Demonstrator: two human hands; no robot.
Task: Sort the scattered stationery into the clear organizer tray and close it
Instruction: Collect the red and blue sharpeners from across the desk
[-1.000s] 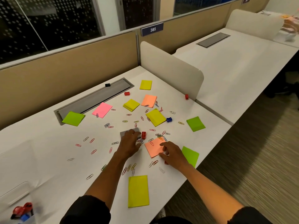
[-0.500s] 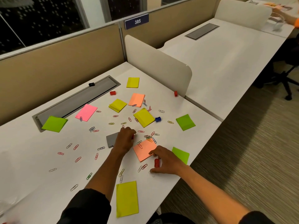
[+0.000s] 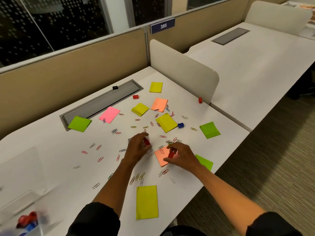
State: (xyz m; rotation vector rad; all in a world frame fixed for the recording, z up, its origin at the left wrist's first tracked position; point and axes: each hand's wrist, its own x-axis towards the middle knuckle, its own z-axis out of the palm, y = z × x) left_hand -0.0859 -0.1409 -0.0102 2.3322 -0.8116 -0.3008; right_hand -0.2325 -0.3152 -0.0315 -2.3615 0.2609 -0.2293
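Head view of a white desk strewn with stationery; positions are given relative to the orange sticky pad near the desk's front edge. The left hand, just left of this pad, curls its fingers round a small red clip, pinching it above the desk surface; a grey object is partly hidden under this hand. The right hand lies over the pad's right part and pinches a second red clip between thumb and fingertips. A green pad lies just right of the orange pad, partly covered by the right wrist. A large yellow pad lies nearer the viewer, with several loose paper clips between it and the orange pad. Beyond the orange pad lie a yellow pad with a blue clip touching its right side, a second orange pad, a folded yellow pad, a pink pad and a far yellow pad. Two further green pads lie far left and far right. Red clips sit at the far centre and beside the divider panel. The clear organizer tray, far to the left at the frame's lower corner, is blurred and holds red and blue items; its lid stands open.
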